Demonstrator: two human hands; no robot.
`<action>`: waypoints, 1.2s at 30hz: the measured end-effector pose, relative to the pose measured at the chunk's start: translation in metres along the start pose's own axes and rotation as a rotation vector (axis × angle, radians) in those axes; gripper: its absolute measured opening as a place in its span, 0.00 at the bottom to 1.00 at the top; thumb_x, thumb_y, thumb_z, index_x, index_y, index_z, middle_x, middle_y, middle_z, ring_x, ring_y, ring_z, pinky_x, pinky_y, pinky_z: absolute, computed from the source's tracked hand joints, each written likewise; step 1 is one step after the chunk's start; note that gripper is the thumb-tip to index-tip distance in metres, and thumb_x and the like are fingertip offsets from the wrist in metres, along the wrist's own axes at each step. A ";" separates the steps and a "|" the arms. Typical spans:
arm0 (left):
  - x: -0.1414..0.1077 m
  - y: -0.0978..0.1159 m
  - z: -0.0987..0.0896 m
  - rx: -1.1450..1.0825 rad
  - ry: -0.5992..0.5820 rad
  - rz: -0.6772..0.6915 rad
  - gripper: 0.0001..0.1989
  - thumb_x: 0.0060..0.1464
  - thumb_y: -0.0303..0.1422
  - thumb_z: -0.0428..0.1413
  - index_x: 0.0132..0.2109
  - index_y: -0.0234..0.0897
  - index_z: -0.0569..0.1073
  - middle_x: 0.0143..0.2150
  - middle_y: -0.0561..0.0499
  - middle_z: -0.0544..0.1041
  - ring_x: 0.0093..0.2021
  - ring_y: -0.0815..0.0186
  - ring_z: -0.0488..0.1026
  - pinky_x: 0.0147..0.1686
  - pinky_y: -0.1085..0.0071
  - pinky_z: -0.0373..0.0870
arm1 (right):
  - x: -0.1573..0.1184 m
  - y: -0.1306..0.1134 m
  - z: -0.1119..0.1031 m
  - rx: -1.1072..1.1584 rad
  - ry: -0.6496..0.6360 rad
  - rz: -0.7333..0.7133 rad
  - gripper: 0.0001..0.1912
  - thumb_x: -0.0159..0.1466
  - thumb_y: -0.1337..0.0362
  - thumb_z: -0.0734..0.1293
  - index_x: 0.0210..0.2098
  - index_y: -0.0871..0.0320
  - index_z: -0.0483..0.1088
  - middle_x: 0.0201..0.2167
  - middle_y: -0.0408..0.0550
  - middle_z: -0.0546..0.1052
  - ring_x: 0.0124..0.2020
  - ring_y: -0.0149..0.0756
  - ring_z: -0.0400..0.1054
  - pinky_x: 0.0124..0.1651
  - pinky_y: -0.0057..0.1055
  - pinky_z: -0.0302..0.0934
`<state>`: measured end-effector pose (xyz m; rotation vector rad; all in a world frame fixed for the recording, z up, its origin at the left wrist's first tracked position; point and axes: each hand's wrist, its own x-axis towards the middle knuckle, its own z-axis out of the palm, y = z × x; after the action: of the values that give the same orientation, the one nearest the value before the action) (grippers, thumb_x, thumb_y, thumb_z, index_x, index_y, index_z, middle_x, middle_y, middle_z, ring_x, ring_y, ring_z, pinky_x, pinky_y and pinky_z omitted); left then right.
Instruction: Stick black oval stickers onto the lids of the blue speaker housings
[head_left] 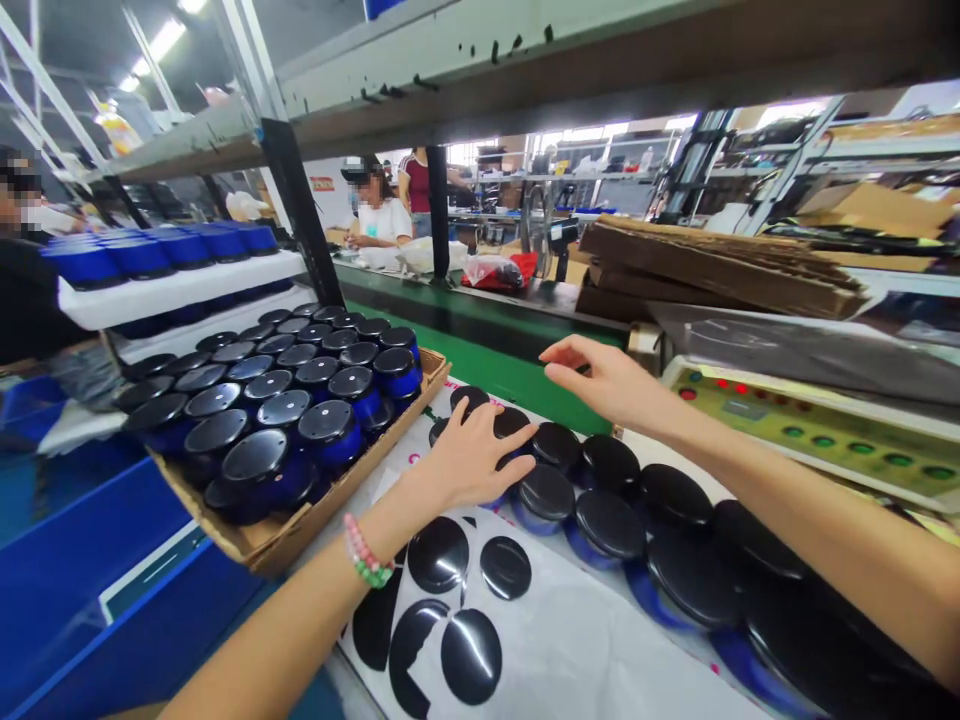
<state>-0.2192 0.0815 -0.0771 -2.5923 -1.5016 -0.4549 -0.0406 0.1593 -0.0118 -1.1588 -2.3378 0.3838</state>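
Observation:
My left hand (476, 455), with a beaded bracelet (365, 552) on its wrist, lies with fingers spread over the far end of two rows of round blue containers with black tops (546, 492). Its fingers cover parts of several tops. My right hand (596, 378) hovers beyond the rows, above the green belt (495, 355); its thumb and fingers are apart and nothing shows between them. Below my left hand, glossy black discs (505, 568) lie on a white sheet (570, 640). The rows run on beneath my right forearm to the lower right.
To the left stands a cardboard tray (360, 465) full of similar containers, beside a blue bin (172, 620). More blue pieces sit on white foam (187, 285). A control panel (810, 425) is at right, under stacked cardboard (705, 265). A shelf (450, 85) crosses overhead.

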 end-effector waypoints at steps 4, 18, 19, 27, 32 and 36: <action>-0.027 0.011 -0.019 -0.026 0.054 -0.051 0.23 0.65 0.41 0.42 0.63 0.40 0.58 0.62 0.41 0.62 0.64 0.55 0.53 0.62 0.47 0.47 | -0.051 -0.033 -0.020 0.081 -0.060 -0.100 0.08 0.64 0.61 0.59 0.40 0.56 0.67 0.35 0.46 0.74 0.34 0.35 0.67 0.36 0.31 0.61; -0.146 0.045 0.006 -0.265 -0.242 -0.281 0.51 0.42 0.52 0.62 0.66 0.32 0.51 0.67 0.39 0.49 0.67 0.52 0.47 0.65 0.49 0.46 | -0.094 -0.058 0.065 0.025 -0.750 -0.345 0.21 0.51 0.68 0.73 0.42 0.58 0.64 0.38 0.46 0.69 0.36 0.40 0.69 0.35 0.32 0.63; -0.146 0.044 0.006 -0.262 -0.243 -0.282 0.52 0.41 0.52 0.62 0.66 0.32 0.51 0.67 0.39 0.50 0.67 0.52 0.47 0.65 0.49 0.46 | -0.093 -0.057 0.064 0.021 -0.757 -0.335 0.21 0.50 0.67 0.74 0.41 0.57 0.65 0.37 0.44 0.69 0.34 0.38 0.68 0.33 0.31 0.62; -0.154 0.067 0.009 -0.295 0.039 -0.388 0.30 0.51 0.38 0.59 0.60 0.41 0.63 0.62 0.44 0.64 0.62 0.51 0.59 0.60 0.46 0.57 | -0.109 -0.048 0.049 0.066 -0.654 -0.283 0.15 0.58 0.70 0.67 0.43 0.55 0.60 0.41 0.44 0.67 0.37 0.34 0.66 0.37 0.30 0.61; -0.147 0.084 -0.001 -0.607 0.083 -0.567 0.09 0.58 0.37 0.52 0.41 0.40 0.75 0.49 0.47 0.73 0.51 0.56 0.68 0.51 0.56 0.67 | -0.112 -0.050 0.054 0.155 -0.526 -0.424 0.11 0.62 0.73 0.62 0.42 0.56 0.59 0.42 0.47 0.65 0.37 0.34 0.64 0.39 0.31 0.62; -0.144 0.085 -0.008 -0.963 -0.031 -0.752 0.18 0.60 0.44 0.48 0.44 0.38 0.75 0.41 0.49 0.77 0.41 0.61 0.73 0.43 0.66 0.71 | -0.120 -0.051 0.058 0.191 -0.405 -0.454 0.07 0.64 0.67 0.64 0.40 0.57 0.60 0.45 0.52 0.65 0.41 0.37 0.63 0.42 0.34 0.63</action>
<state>-0.2146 -0.0827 -0.1103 -2.3904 -2.7703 -1.5298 -0.0440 0.0314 -0.0739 -0.4657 -2.7393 0.7042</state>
